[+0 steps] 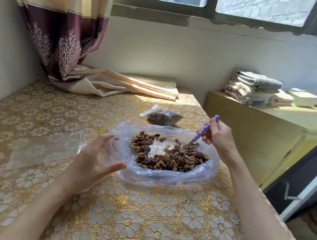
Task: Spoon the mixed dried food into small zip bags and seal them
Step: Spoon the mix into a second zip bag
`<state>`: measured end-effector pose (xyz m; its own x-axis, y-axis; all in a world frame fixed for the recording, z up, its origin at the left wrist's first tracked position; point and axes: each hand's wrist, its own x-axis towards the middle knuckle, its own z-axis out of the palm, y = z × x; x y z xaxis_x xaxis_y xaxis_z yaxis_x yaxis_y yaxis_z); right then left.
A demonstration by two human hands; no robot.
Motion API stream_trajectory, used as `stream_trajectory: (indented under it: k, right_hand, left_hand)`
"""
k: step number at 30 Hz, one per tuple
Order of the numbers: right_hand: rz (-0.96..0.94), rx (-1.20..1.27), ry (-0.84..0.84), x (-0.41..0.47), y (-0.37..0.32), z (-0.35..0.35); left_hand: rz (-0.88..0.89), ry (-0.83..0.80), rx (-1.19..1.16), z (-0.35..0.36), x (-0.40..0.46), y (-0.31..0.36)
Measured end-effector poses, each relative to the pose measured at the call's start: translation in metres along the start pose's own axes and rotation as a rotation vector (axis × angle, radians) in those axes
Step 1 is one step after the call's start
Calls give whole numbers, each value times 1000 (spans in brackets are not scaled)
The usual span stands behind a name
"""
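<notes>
- Big bag (168,178), clear, open on table (128,220); dried mix (168,156) inside.
- Right hand (218,137) grips purple spoon (203,131), tip in mix.
- Left hand (97,156) holds small empty bag (112,150) at big bag's left edge.
- Filled zip bag (163,116) behind.
- Flat bags (43,149) at left.

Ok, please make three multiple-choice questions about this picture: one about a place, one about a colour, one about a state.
1. Where does the filled small zip bag lie?
A. beyond the big clear bag
B. on the folded towels
C. in the left hand

2. What colour is the spoon handle?
A. green
B. purple
C. red

3. What is the right hand doing?
A. resting flat on the table
B. sealing a bag
C. holding the spoon, its tip in the dried food

Answers:
1 A: it lies on the table behind the big bag.
2 B: the beaded handle is purple.
3 C: the fingers pinch the handle.
</notes>
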<state>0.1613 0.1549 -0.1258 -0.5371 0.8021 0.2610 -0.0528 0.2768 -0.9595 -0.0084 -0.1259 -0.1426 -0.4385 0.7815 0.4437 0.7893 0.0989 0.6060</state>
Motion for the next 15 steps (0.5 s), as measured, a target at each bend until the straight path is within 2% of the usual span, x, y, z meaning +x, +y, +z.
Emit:
stream_trajectory:
  k: [8,15]
  right_hand:
    - [96,91,134,-1,6,7]
    - [95,216,135,-3,-6,24]
  left_hand:
    - [-26,6,33,7,1,-3]
    - [-85,-6,17,14,2,-3]
